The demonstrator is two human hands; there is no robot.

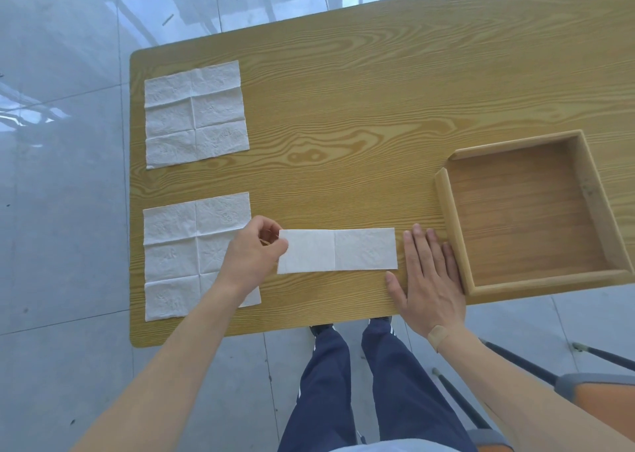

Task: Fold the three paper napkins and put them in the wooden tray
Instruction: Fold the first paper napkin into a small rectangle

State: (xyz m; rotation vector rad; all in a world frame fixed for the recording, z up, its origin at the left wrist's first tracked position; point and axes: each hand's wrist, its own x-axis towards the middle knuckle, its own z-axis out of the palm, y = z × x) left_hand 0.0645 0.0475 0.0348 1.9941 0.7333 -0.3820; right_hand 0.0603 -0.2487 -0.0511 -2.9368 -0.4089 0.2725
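A white napkin folded into a long strip (338,250) lies near the table's front edge. My left hand (252,254) pinches its left end between thumb and fingers. My right hand (429,273) rests flat on the table, fingers apart, just right of the strip and touching the tray's left wall. Two unfolded napkins lie on the left: one at the back (196,113), one at the front (185,255), partly under my left forearm. The empty square wooden tray (457,242) stands at the right.
The wood-grain table (343,125) has bare surface in the middle and at the back. Its front edge runs just below my hands. A chair with orange seat (598,400) stands on the floor at the lower right, beside my legs.
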